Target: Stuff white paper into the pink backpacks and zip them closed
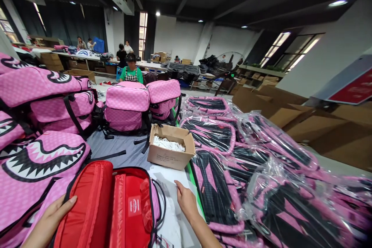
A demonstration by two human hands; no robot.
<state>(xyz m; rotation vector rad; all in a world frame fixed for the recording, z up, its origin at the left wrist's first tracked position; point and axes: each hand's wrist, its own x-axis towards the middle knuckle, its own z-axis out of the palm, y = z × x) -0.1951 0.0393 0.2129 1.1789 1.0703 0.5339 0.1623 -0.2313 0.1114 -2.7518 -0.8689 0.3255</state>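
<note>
An unzipped pink backpack (134, 205) lies in front of me, its red lining and a small white label showing. My left hand (55, 215) grips the left edge of its opened flap, with the thumb on the red lining and the other fingers mostly hidden behind. To the right of the backpack, my right hand (186, 199) is closed at the edge of a white sheet (167, 176), thumb uppermost and fingers curled beneath. Beyond that hand stands an open cardboard box (168, 159) holding many small white pieces. A black cord hangs along the backpack's right side.
Pink backpacks with shark-mouth prints (43, 159) are piled at the left. More pink backpacks (127, 104) stand behind the box. Plastic-wrapped backpacks (215, 186) fill the right side, with cardboard cartons (328, 135) beyond. A person in green (131, 73) sits further back.
</note>
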